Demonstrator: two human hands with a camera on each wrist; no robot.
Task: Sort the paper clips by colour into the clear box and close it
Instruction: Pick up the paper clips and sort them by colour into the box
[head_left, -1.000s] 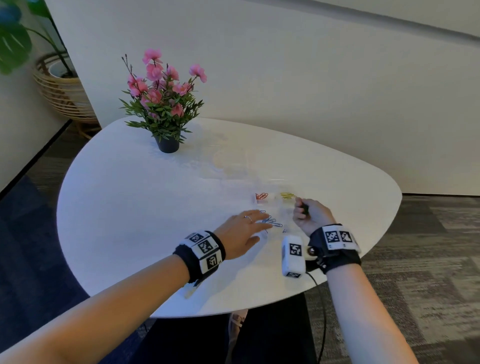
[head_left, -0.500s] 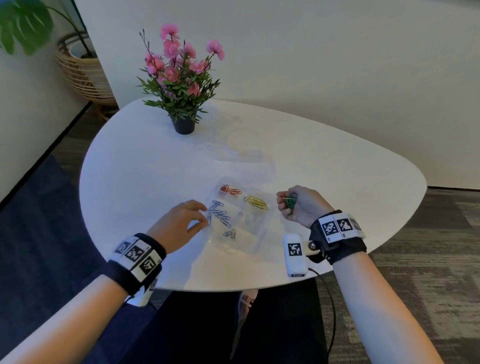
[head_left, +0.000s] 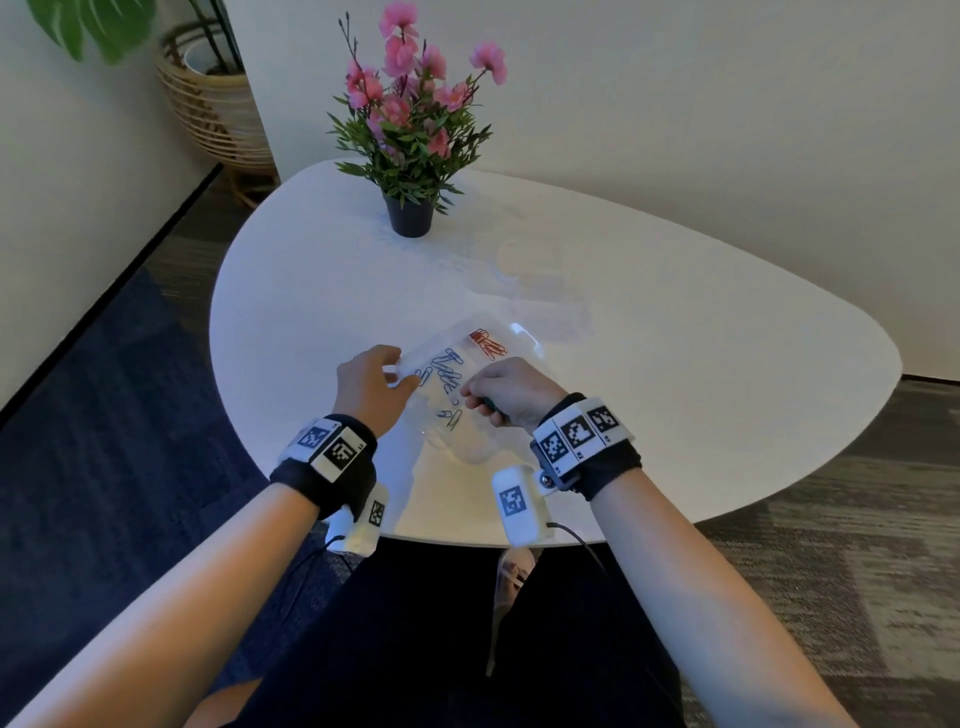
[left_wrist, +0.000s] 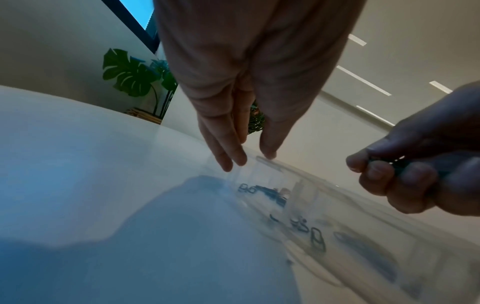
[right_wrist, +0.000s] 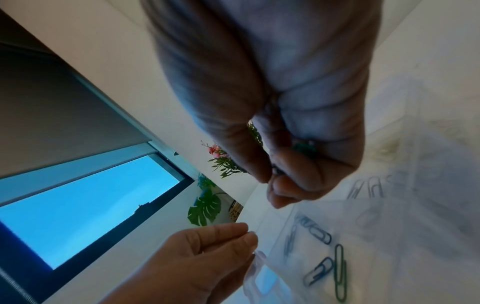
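Note:
The clear box (head_left: 470, 447) lies open near the front of the white table (head_left: 675, 338). Red clips (head_left: 487, 343) fill a far compartment and blue clips (head_left: 447, 370) a middle one. My left hand (head_left: 400, 369) holds the box's left corner between thumb and fingers; in the left wrist view the fingertips (left_wrist: 233, 163) touch the rim. My right hand (head_left: 470, 397) hovers over the box, curled round a bunch of green clips (head_left: 492, 406), also seen as green clips (right_wrist: 305, 149) in its palm. A green clip (right_wrist: 340, 273) and blue clips (right_wrist: 319, 235) lie below it.
A black pot of pink flowers (head_left: 410, 215) stands at the table's far side. A wicker planter (head_left: 218, 109) sits on the floor at the back left. The table's front edge (head_left: 457, 541) is close behind my wrists.
My left hand moved right and took hold of the box's corner. My right hand came left over the box with the green clips. The head view shifted closer.

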